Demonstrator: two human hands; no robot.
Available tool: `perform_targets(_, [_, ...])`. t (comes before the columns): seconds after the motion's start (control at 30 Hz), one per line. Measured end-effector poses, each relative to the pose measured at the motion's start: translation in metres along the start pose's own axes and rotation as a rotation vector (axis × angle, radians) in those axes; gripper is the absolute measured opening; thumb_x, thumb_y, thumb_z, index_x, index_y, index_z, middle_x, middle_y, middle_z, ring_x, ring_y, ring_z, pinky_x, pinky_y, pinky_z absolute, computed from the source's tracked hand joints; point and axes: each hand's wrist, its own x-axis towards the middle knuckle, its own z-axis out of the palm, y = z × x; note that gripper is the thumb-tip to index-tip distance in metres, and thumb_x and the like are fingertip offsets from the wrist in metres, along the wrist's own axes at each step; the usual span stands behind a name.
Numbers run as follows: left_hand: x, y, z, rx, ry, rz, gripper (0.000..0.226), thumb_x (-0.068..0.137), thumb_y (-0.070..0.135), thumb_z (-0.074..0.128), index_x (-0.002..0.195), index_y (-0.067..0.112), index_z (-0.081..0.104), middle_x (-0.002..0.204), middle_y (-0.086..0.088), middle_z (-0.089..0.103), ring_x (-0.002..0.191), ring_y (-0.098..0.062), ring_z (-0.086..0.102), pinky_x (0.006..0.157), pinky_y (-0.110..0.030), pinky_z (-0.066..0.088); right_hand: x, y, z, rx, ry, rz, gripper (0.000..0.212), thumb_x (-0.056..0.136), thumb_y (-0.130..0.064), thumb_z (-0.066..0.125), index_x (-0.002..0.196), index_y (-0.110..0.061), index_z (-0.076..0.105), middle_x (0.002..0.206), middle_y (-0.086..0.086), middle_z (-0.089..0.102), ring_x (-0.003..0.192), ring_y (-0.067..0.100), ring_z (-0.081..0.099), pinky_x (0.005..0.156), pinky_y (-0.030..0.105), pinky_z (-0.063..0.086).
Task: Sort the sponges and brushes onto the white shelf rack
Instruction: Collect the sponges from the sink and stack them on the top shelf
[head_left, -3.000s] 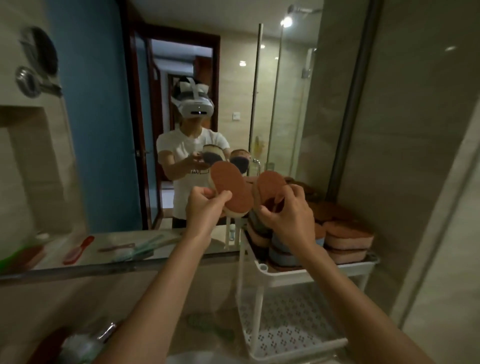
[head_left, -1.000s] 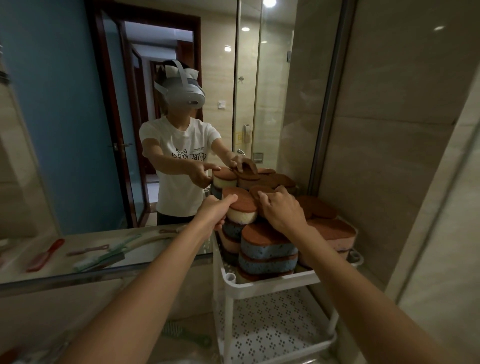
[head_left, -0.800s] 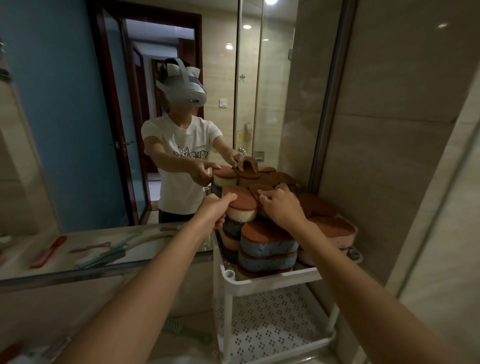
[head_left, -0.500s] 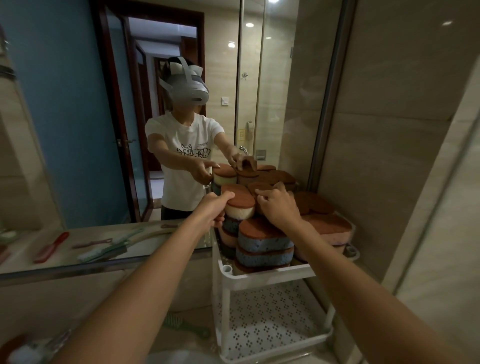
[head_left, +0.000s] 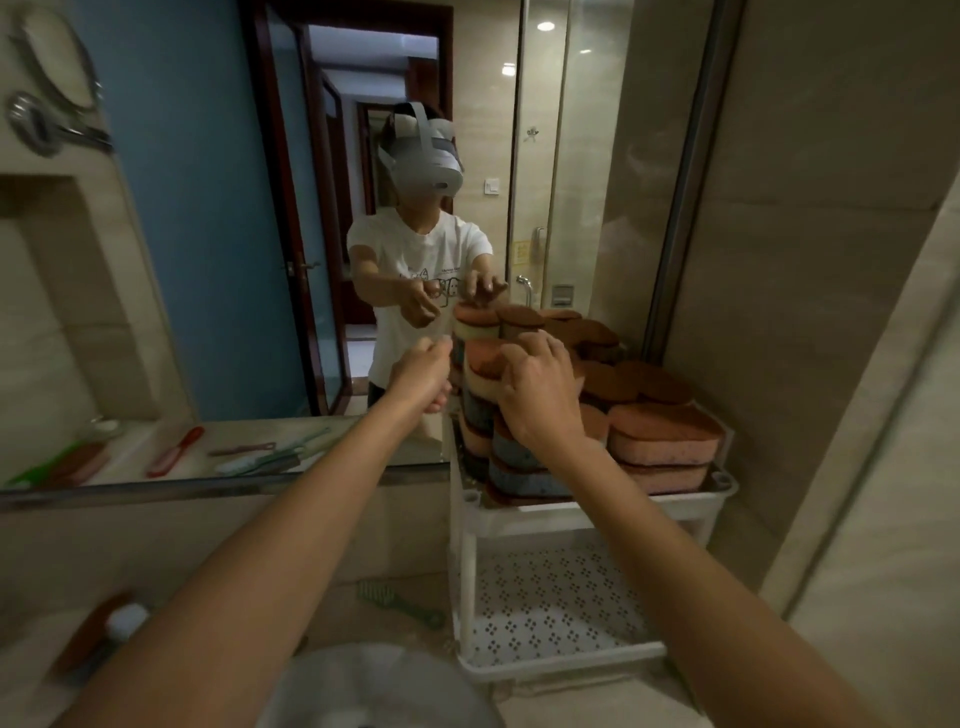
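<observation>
**Stacking sponges on the rack's top tier**

The upper tier of the white shelf rack (head_left: 597, 512) is packed with stacked sponges. Blue sponges (head_left: 519, 460) are at its front-left and pink sponges (head_left: 665, 439) at its right. A cream sponge (head_left: 480, 366) is set on top of the front-left stack. The right hand (head_left: 540, 395) is laid on it, fingers spread, nothing clasped. The left hand (head_left: 421, 382) is held just left of that stack, loosely curled, grasping nothing. The lower tier (head_left: 545, 603) is perforated. A green brush (head_left: 400, 603) is seen on the counter left of the rack. The stack's middle is hidden by the right hand, so the sponge count cannot be told. A white-headed brush (head_left: 117, 623), far left of the rack, is blurred. The basin (head_left: 374, 686) is cut off by the bottom edge.
</observation>
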Motion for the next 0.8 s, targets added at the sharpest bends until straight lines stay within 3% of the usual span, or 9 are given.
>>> perform_targets(0.1, [-0.013,-0.015,-0.018,-0.051,0.064,-0.032,0.015,0.098,0.026,0.035,0.097,0.015,0.045,0.067,-0.005,0.050,0.052,-0.016,0.044,0.046,-0.026,0.036,-0.022,-0.028,0.013,0.308,0.114,-0.106,0.034,0.075,0.006,0.047,0.105,0.007,0.061,0.111,0.026,0.056,0.105,0.042,0.053,0.090,0.044,0.045])
perform_targets(0.27, [-0.062,-0.076,-0.059,-0.099,0.216,-0.115,0.017,0.095,0.012,0.041,0.080,0.015,0.047,0.052,-0.003,0.053,0.031,-0.008,0.046,0.034,-0.016,0.035,-0.081,-0.071,0.058,0.578,0.037,-0.101,0.040,0.074,-0.002,0.040,0.107,0.002,0.062,0.114,0.021,0.057,0.097,0.034,0.059,0.079,0.037,0.049])
perform_targets(0.4, [-0.107,-0.147,-0.088,-0.107,0.314,-0.261,0.026,0.095,0.009,0.040,0.071,0.017,0.048,0.057,-0.005,0.051,0.026,-0.003,0.043,0.029,-0.010,0.030,-0.134,-0.093,0.111,0.683,-0.310,0.014,0.031,0.083,0.003,0.047,0.110,0.000,0.064,0.114,0.020,0.061,0.098,0.033,0.060,0.086,0.036,0.046])
perform_targets(0.5, [-0.129,-0.194,-0.107,-0.158,0.361,-0.407,0.030,0.095,0.004,0.039,0.067,0.013,0.047,0.040,-0.002,0.052,0.018,-0.001,0.036,0.027,-0.007,0.026,-0.164,-0.100,0.148,0.603,-0.607,0.068,0.028,0.086,0.000,0.047,0.109,0.000,0.064,0.109,0.021,0.066,0.100,0.035,0.061,0.084,0.033,0.044])
perform_targets(0.57, [-0.139,-0.222,-0.122,-0.144,0.423,-0.450,0.028,0.093,0.002,0.041,0.067,0.012,0.048,0.039,-0.001,0.051,0.019,-0.001,0.038,0.027,-0.007,0.028,-0.175,-0.106,0.170,0.565,-0.734,0.104,0.027,0.086,-0.003,0.047,0.105,-0.001,0.065,0.108,0.021,0.066,0.102,0.034,0.061,0.084,0.034,0.045])
perform_targets(0.67, [-0.150,-0.255,-0.146,-0.080,0.507,-0.490,0.021,0.087,0.001,0.043,0.073,0.010,0.055,0.054,-0.005,0.053,0.029,-0.005,0.044,0.033,-0.012,0.034,-0.181,-0.121,0.196,0.549,-0.833,0.132,0.031,0.087,-0.007,0.050,0.116,-0.007,0.062,0.122,0.014,0.062,0.111,0.029,0.057,0.096,0.034,0.045])
perform_targets(0.8, [-0.138,-0.290,-0.185,-0.065,0.585,-0.517,0.021,0.084,0.002,0.047,0.068,0.011,0.057,0.054,-0.006,0.053,0.041,-0.015,0.043,0.034,-0.013,0.033,-0.174,-0.150,0.231,0.551,-0.844,0.122,0.034,0.087,-0.004,0.050,0.121,-0.005,0.059,0.125,0.012,0.060,0.115,0.027,0.055,0.094,0.029,0.041])
